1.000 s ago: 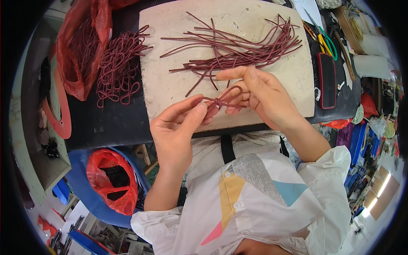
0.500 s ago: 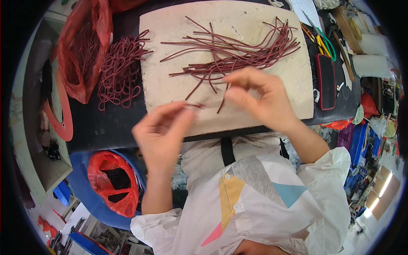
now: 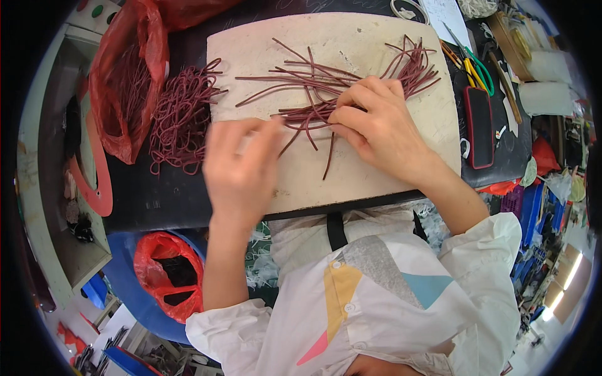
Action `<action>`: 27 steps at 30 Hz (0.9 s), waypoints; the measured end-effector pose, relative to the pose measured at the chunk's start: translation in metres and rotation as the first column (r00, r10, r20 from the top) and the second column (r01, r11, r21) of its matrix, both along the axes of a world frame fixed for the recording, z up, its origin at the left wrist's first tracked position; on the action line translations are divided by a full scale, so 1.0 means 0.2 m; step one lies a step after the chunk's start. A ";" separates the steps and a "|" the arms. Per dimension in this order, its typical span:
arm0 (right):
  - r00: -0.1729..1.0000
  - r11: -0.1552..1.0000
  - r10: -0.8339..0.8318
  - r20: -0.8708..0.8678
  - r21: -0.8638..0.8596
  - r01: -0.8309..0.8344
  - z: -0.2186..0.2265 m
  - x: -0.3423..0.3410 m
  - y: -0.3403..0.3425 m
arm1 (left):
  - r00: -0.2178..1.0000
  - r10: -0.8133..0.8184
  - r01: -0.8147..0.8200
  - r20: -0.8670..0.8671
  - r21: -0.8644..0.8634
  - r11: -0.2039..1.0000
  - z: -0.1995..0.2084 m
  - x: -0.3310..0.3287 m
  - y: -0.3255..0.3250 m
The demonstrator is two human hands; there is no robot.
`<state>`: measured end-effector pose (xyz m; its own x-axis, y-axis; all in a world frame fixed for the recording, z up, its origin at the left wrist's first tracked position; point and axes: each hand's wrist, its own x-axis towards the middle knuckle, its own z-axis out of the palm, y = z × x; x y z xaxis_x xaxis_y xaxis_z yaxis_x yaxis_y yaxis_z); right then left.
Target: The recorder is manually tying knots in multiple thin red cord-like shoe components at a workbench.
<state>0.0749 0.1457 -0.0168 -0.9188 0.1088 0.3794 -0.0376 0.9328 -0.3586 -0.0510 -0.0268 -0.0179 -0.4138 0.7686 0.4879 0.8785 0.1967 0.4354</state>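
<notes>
Dark red cords lie in a loose bundle across the cream board, their cut ends fanned out to the left. My right hand rests over the middle of this bundle, thumb and fingers pinched together on a cord. It hides part of the cords beneath. My left hand is over the board's left edge, smeared by motion, its fingertips close to the cord ends. Whether it holds anything cannot be made out. Left of the board lies a tangled pile of looped dark red cord.
A red plastic bag with more cord stands at the far left. A red-lined opening sits in a blue bin below the table's edge. Right of the board are a phone and green-handled scissors.
My left hand has moved up and slightly left, away from the board's front. My right hand has come down onto the cords, its fingers closing. The dark piece at my left fingertips no longer shows.
</notes>
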 end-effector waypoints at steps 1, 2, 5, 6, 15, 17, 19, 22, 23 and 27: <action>1.000 1.000 0.000 -0.029 0.003 0.000 0.02 -0.01 0.00 | 0.998 -0.009 0.010 -0.066 0.015 1.000 0.00 0.04 0.03; 0.998 1.000 0.000 -0.058 0.006 0.000 0.04 -0.02 0.00 | 0.991 -0.017 0.021 -0.131 0.029 0.999 0.00 0.07 0.07; 0.996 0.998 0.057 -0.066 -0.013 -0.058 0.08 -0.02 -0.01 | 0.973 -0.007 0.027 -0.230 0.084 0.996 -0.01 0.08 0.09; 0.992 0.998 0.057 -0.111 -0.034 -0.061 0.10 -0.03 0.00 | 0.969 0.002 0.026 -0.246 0.111 0.994 -0.01 0.07 0.10; 0.991 0.609 -0.082 -0.107 -0.793 -0.035 0.13 -0.08 -0.05 | -0.093 -0.366 -0.294 0.926 0.326 0.898 0.10 0.07 0.05; 0.993 0.420 -0.069 -0.090 -0.906 -0.053 0.11 -0.10 -0.10 | -0.169 -0.411 -0.323 0.896 0.343 0.882 0.09 0.09 0.05; 0.981 0.514 -0.044 -0.188 -0.847 -0.139 0.09 -0.11 -0.11 | -0.194 -0.441 -0.404 0.877 0.338 0.850 0.10 0.11 0.08; 0.969 0.651 0.010 -0.248 -0.734 -0.194 0.09 -0.12 -0.11 | -0.158 -0.448 -0.458 0.880 0.337 0.823 0.09 0.13 0.10; 0.973 0.641 0.020 -0.230 -0.744 -0.189 0.10 -0.11 -0.11 | -0.139 -0.456 -0.469 0.879 0.347 0.812 0.09 0.13 0.10; 0.985 0.657 0.100 -0.143 -0.734 -0.173 0.13 -0.08 -0.08 | -0.023 -0.400 -0.331 0.916 0.371 0.868 0.11 0.14 0.09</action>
